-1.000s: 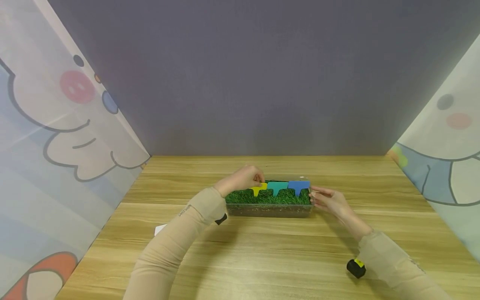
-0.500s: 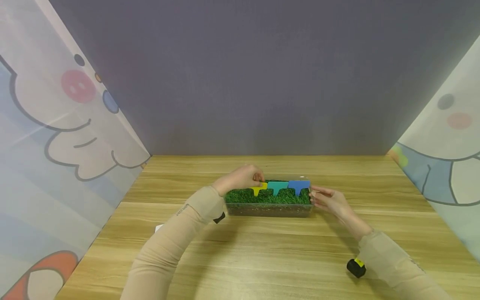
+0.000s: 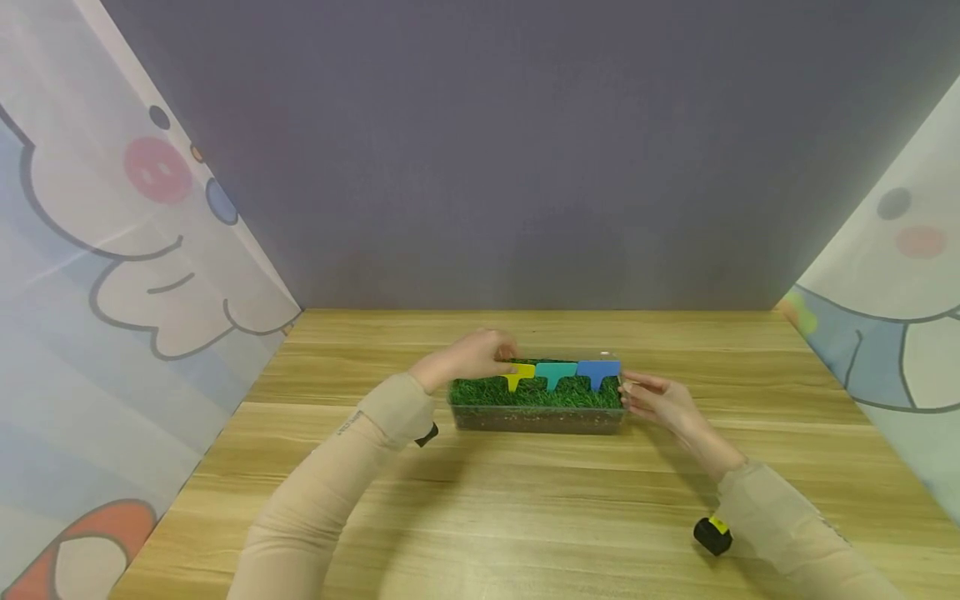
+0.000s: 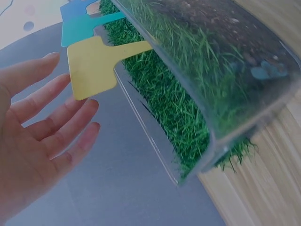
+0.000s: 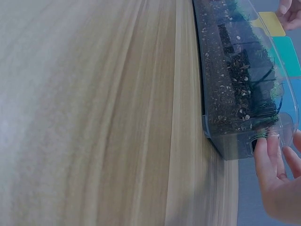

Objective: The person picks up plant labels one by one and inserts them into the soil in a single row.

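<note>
A clear plastic planter box (image 3: 540, 421) filled with green grass stands on the table. From it rise yellow (image 4: 91, 68), teal (image 3: 556, 372) and blue (image 3: 598, 369) T-shaped plant labels in a row. My left hand (image 4: 42, 122) hovers beside the yellow label, fingers spread and holding nothing. In the left wrist view, thumb and fingers lie around the label's outer edge; whether a fingertip touches it I cannot tell. My right hand (image 3: 660, 404) holds the box's right end by its rim, as the right wrist view shows, with fingertips (image 5: 262, 148) at the end cutout.
The wooden table (image 3: 540, 508) extends in front of the box and to both sides. A dark grey wall (image 3: 540, 167) rises at the back, with cartoon-printed sheets (image 3: 127, 275) at the sides. A black wrist camera (image 3: 712, 535) sits at the right sleeve.
My left hand has let go of the yellow label and shifted slightly left, its fingers opening. The right hand and the labels stay where they were.
</note>
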Demonstrator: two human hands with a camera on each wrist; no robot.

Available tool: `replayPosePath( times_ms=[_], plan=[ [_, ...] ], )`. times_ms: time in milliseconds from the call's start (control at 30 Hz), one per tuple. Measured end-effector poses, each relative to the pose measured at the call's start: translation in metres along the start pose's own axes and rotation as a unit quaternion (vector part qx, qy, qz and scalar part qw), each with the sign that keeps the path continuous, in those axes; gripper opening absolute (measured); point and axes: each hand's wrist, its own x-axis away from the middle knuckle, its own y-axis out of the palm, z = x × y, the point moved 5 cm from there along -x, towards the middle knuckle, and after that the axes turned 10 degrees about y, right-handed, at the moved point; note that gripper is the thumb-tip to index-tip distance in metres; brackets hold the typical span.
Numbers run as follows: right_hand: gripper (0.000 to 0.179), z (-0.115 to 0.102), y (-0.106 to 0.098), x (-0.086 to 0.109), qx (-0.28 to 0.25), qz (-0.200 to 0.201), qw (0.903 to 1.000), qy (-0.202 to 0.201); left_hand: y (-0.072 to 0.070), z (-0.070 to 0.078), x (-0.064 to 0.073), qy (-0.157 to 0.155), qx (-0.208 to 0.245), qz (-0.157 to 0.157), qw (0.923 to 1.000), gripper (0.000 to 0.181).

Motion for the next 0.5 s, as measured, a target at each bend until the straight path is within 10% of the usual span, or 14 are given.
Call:
replayPosePath(
  times_ms=[500],
  plan=[
    [0.057, -0.033, 0.024, 0.035, 0.052, 0.013, 0.9986, 0.004, -0.008, -0.010, 0.029, -0.015, 0.009, 0.020, 0.9996, 0.036]
  ],
)
